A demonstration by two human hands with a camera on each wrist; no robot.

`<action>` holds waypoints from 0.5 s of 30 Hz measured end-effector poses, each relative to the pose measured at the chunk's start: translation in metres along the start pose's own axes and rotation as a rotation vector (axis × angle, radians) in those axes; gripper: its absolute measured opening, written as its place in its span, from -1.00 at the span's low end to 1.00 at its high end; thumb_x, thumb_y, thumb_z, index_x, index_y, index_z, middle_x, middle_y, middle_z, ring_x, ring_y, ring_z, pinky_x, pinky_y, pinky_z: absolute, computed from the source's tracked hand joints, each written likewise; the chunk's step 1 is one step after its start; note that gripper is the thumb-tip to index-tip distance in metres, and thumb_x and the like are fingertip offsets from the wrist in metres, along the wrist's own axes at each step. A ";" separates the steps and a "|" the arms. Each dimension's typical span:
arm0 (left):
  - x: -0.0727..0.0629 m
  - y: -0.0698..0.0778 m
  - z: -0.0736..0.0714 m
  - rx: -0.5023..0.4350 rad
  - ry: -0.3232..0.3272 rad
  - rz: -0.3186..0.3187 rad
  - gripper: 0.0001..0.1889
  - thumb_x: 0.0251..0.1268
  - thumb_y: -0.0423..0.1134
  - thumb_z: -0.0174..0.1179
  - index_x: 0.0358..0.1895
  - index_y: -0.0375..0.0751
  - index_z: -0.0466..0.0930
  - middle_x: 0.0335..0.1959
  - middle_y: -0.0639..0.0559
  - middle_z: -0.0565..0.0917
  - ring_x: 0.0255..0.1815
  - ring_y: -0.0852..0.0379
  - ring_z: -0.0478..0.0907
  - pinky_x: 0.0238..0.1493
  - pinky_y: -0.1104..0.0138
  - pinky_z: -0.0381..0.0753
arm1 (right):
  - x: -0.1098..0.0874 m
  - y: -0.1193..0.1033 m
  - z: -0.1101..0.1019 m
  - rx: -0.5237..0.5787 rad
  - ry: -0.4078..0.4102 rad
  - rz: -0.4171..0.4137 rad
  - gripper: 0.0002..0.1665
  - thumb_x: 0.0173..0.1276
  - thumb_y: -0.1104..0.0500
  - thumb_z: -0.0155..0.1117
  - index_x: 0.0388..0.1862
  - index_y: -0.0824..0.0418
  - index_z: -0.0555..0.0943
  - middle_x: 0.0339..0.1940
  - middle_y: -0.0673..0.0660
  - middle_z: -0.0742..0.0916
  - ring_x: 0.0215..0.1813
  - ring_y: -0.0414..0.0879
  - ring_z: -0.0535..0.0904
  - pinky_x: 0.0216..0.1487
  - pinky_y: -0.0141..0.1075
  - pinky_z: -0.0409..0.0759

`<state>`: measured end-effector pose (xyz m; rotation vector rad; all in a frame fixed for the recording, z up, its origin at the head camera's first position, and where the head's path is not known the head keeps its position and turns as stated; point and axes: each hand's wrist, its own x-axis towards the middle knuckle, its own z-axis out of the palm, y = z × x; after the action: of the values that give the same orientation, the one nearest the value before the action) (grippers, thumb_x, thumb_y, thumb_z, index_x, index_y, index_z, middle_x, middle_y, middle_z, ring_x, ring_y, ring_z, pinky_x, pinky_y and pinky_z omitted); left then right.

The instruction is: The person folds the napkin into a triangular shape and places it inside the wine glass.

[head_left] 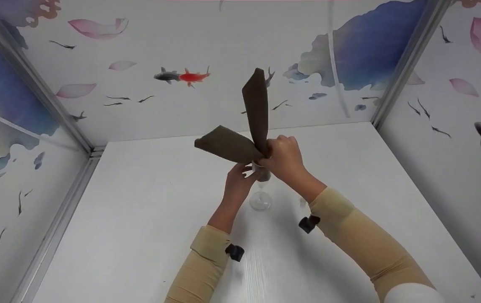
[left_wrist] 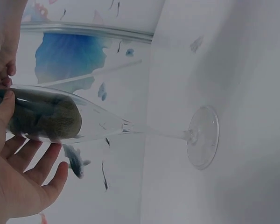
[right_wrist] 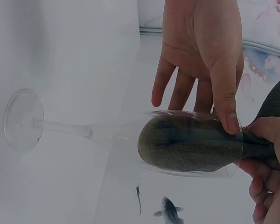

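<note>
A clear champagne flute (left_wrist: 203,137) stands upright on the white table, its foot also visible in the head view. A dark olive-brown cloth napkin (head_left: 258,109) has its rounded, bundled lower end inside the bowl. Two stiff folded wings of it spread above the rim, one upward and one to the left. My left hand (head_left: 237,185) holds the bowl near the rim, thumb on one side and fingers on the other. With my right hand (head_left: 286,159) I pinch the gathered napkin (right_wrist: 191,144) just above the rim. Part of the rim is hidden by the hands.
The white tabletop (head_left: 139,219) is bounded by printed panels at the back (head_left: 173,109), left and right, with metal strips at the corners. A small grey mark (left_wrist: 196,44) shows on the table near the flute. A white rounded thing (head_left: 410,293) cuts into the bottom right.
</note>
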<state>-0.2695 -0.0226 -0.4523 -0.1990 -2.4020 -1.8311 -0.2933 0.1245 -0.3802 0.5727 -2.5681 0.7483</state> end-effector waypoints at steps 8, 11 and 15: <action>0.001 -0.002 0.002 0.011 0.014 -0.013 -0.47 0.28 -0.02 0.30 0.28 -0.12 0.49 0.18 0.01 0.56 0.15 0.02 0.52 0.19 0.06 0.43 | 0.000 0.003 0.002 0.020 -0.012 -0.003 -0.81 -0.01 0.17 0.53 -0.57 0.24 0.68 -0.70 0.05 0.62 -0.49 0.00 0.44 -0.27 -0.08 0.33; 0.001 -0.002 0.002 0.029 0.011 -0.022 -0.45 0.29 0.01 0.29 0.29 -0.12 0.48 0.20 0.02 0.55 0.17 0.04 0.51 0.20 0.10 0.42 | -0.001 0.005 0.004 0.016 -0.005 -0.016 -0.81 0.00 0.17 0.52 -0.58 0.24 0.67 -0.69 0.06 0.62 -0.50 0.00 0.45 -0.28 -0.08 0.33; 0.000 -0.002 0.003 0.034 0.016 -0.035 -0.45 0.29 0.00 0.29 0.27 -0.16 0.48 0.18 0.04 0.57 0.17 0.06 0.50 0.18 0.18 0.43 | -0.001 0.007 0.005 0.016 -0.013 -0.022 -0.80 0.02 0.17 0.50 -0.59 0.24 0.65 -0.69 0.05 0.62 -0.51 -0.02 0.45 -0.29 -0.09 0.33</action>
<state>-0.2699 -0.0206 -0.4548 -0.1397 -2.4392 -1.7977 -0.2969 0.1270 -0.3877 0.6117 -2.5652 0.7601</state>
